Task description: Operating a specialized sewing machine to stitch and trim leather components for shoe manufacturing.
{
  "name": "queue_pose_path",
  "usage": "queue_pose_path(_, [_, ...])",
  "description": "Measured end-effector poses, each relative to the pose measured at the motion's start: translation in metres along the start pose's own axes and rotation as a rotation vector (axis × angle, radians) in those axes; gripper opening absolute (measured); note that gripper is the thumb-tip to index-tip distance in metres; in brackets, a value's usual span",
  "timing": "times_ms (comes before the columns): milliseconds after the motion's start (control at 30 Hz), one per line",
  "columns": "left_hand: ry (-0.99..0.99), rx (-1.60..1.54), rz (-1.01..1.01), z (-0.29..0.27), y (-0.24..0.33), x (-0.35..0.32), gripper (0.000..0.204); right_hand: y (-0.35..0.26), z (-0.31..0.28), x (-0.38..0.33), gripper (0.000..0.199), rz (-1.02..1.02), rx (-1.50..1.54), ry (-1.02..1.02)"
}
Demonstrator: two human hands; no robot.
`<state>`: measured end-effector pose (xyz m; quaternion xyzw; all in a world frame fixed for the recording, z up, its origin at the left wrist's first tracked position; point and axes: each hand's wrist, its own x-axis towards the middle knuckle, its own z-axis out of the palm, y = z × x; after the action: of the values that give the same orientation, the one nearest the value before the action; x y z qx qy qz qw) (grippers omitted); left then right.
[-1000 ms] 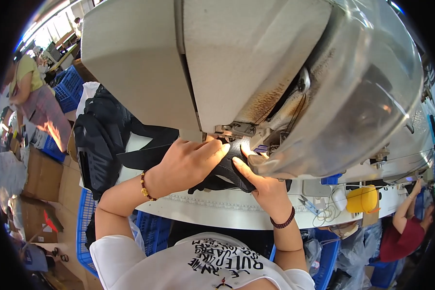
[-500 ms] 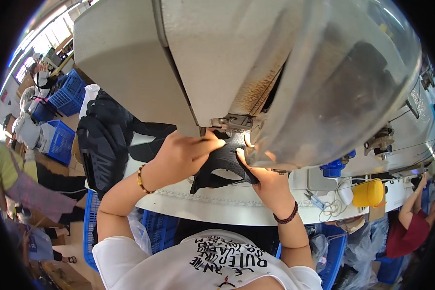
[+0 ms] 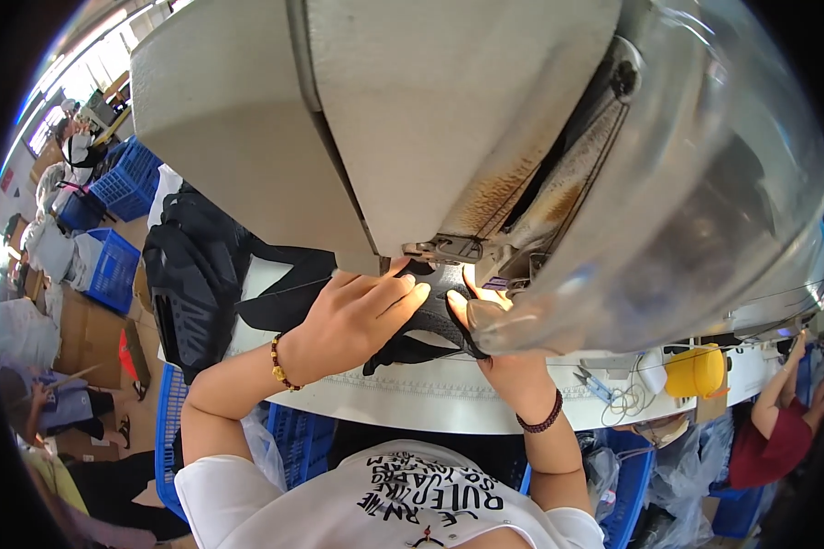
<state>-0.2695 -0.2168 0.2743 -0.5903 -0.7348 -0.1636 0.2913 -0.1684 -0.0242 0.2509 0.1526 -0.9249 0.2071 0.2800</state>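
Observation:
A black shoe upper point(image 3: 436, 318) with a cut-out lies beneath the needle area of a large pale sewing machine point(image 3: 247, 137). My left hand point(image 3: 362, 316) has its fingers bent and close together, gripping the upper's left side beside the presser area point(image 3: 447, 251). On the other side, my right hand point(image 3: 513, 364) pinches the upper's right edge, thumb on top. A clear plastic shield point(image 3: 650, 274) covers part of the right fingers. Lit metal parts sit just beyond both hands; the needle tip is hidden.
Dark shoe uppers point(image 3: 192, 274) are piled left on the white worktable point(image 3: 412, 395). At right are a yellow container point(image 3: 694, 371) and thread snips point(image 3: 595, 384). Blue crates point(image 3: 302, 444) stand below the table edge. A co-worker in dark red point(image 3: 767, 444) is at far right.
My left fingers have drawn back a little from the needle area and settled on the upper. The shield looks lower and farther right. A person at the left has shifted downward in view.

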Motion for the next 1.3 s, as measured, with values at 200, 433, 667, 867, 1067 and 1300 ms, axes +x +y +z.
queue_pose_path(200, [-0.025, -0.017, -0.073, -0.001, 0.003, 0.002, 0.026, 0.01, 0.007, -0.006, 0.043, -0.002, 0.007, 0.025])
queue_pose_path(433, [-0.065, 0.046, -0.124, -0.002, 0.016, 0.011, 0.025, 0.016, -0.002, -0.002, 0.032, 0.28, 0.466, 0.09])
queue_pose_path(667, [0.003, 0.233, -0.15, 0.006, 0.037, 0.018, 0.026, 0.065, 0.013, 0.023, 0.021, 0.031, 0.821, 0.08])
queue_pose_path(867, [0.107, 0.335, -0.352, 0.023, 0.068, 0.035, 0.026, 0.176, 0.097, -0.022, 0.039, 0.163, -0.112, -0.372])
queue_pose_path(1067, [-0.016, 0.321, -0.437, 0.017, 0.07, 0.029, 0.034, 0.159, 0.083, -0.004, 0.036, 0.181, 0.05, -0.317])
queue_pose_path(1300, [-0.278, -0.351, -0.312, -0.026, 0.027, -0.021, 0.09, 0.02, -0.029, -0.008, 0.033, 0.01, 0.237, 0.187])
